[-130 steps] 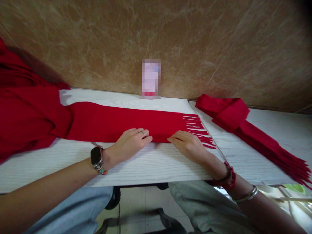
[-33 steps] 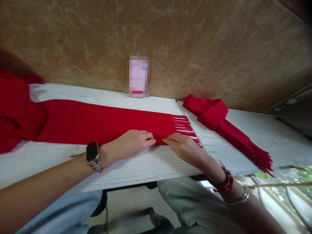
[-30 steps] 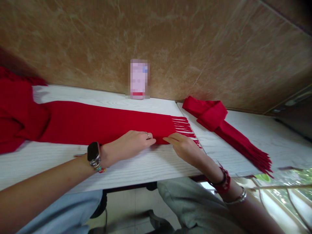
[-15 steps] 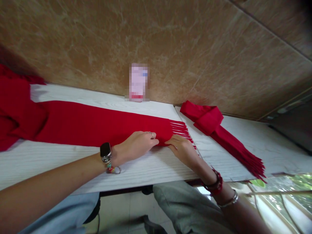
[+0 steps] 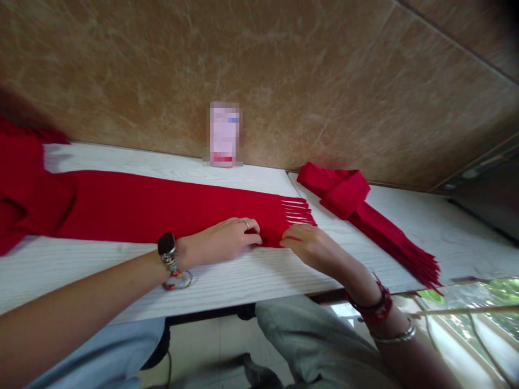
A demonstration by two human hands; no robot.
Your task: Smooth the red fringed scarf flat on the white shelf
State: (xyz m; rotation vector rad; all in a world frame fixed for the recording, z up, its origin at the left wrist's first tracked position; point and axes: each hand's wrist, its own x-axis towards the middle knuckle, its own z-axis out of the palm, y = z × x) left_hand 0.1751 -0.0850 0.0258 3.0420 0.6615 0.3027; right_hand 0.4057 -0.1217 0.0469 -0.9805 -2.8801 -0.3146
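Note:
A long red scarf (image 5: 162, 208) lies spread flat along the white wood-grain table, its fringe to the right. At the scarf's near edge, my left hand (image 5: 227, 237) has its fingers curled and closed on the cloth, with a ring and a watch on that side. Close by, just short of the fringe, my right hand (image 5: 310, 243) pinches the same near edge; its fingertips are partly hidden. A second red scarf (image 5: 344, 192), folded over itself, rests to the right with its fringe toward the table's front edge.
A brown marbled wall (image 5: 162, 81) rises behind the white table (image 5: 227, 286). Against it stands a blurred pink object (image 5: 223, 135). Bunched red cloth (image 5: 20, 183) is heaped at the far left. A dark object (image 5: 486, 210) sits at the right end.
My right hand has shifted slightly along the near edge, its wrist now farther right. The edge between my hands lies a little nearer to me. My left hand stays almost in place.

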